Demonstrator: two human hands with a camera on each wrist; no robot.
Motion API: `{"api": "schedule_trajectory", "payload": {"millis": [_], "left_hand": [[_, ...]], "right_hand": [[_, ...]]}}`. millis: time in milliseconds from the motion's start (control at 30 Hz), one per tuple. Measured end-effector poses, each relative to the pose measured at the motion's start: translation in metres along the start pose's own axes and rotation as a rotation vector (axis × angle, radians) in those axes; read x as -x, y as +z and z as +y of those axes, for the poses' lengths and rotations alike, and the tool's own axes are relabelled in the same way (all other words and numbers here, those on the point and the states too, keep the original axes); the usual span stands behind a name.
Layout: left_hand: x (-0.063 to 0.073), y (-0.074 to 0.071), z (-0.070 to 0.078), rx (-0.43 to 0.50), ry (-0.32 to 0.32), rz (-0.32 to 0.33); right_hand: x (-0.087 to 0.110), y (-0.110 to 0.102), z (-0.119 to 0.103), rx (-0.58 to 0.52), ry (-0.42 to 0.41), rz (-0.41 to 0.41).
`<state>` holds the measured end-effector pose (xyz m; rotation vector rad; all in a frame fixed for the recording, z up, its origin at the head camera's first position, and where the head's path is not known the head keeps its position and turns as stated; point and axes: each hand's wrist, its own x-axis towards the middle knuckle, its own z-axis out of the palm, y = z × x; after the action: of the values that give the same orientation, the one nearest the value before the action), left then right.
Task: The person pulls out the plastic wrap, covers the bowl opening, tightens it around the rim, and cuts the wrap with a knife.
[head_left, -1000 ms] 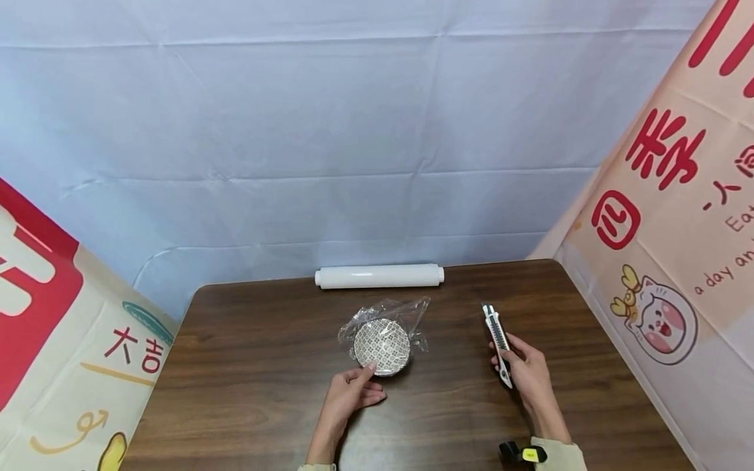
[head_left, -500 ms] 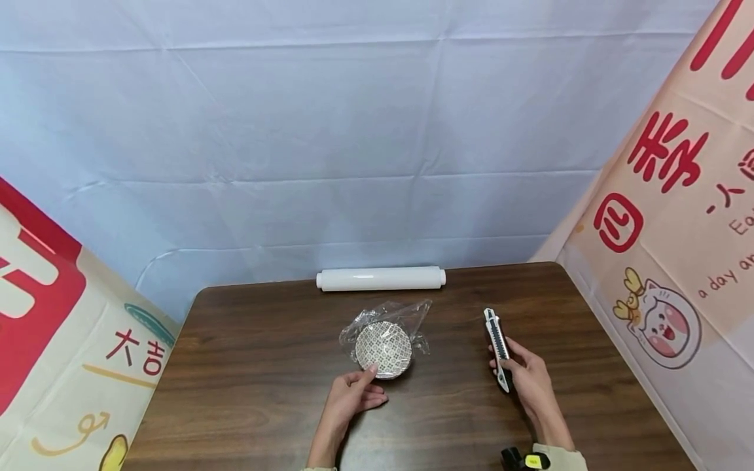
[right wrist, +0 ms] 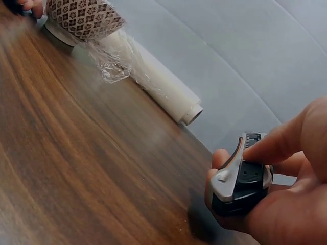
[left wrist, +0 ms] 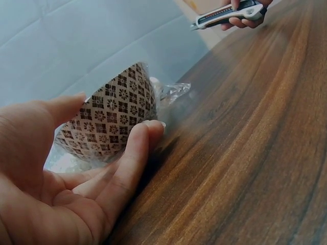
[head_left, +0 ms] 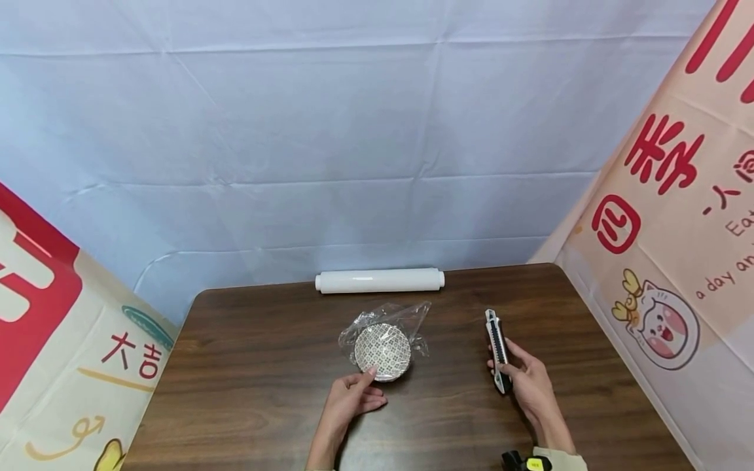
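Observation:
A small bowl (head_left: 383, 352) with a dark floral check pattern stands on the wooden table, clear plastic wrap (head_left: 419, 315) stretched over it and bunched loosely at the far side. My left hand (head_left: 351, 396) holds the bowl's near edge, the thumb at the rim and the fingers against its lower side, as the left wrist view shows. In my right hand (head_left: 530, 383) is a white-and-black utility knife (head_left: 497, 350), pointing away from me, held off to the right of the bowl. The right wrist view shows the thumb on top of the knife (right wrist: 240, 184); no blade is visible.
A white roll of plastic wrap (head_left: 379, 280) lies along the back edge of the brown wooden table (head_left: 247, 366). A pale cloth (head_left: 294, 131) hangs behind, and printed banners (head_left: 660, 261) flank both sides.
The utility knife has turned slightly in my right hand and stands a bit straighter. My left hand and the bowl have stayed in place; the view has shifted a little.

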<state>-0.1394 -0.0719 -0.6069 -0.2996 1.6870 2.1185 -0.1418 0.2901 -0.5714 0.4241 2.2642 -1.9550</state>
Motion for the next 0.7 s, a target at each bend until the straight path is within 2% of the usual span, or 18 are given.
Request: {"api": "schedule_trajectory", "payload": {"millis": [267, 367, 467, 533, 700], "left_hand": [[-0.0012, -0.0004, -0.0011, 0.001, -0.002, -0.003], [-0.0012, -0.0002, -0.0015, 0.0, 0.001, 0.0], [-0.0014, -0.0001, -0.0017, -0.004, 0.001, 0.001], [-0.0012, 0.0, -0.0016, -0.006, -0.001, 0.004], [-0.0007, 0.0002, -0.0013, -0.013, -0.003, 0.006]], "right_hand": [[0.0006, -0.0019, 0.0037, -0.055, 0.01, -0.03], [0.0007, -0.0018, 0.0057, -0.058, -0.006, 0.027], [-0.0001, -0.0021, 0.0061, 0.054, -0.008, 0.12], [-0.0016, -0.0027, 0.006, 0.172, -0.009, 0.175], [-0.006, -0.0046, 0.0068, 0.426, -0.063, 0.259]]}}
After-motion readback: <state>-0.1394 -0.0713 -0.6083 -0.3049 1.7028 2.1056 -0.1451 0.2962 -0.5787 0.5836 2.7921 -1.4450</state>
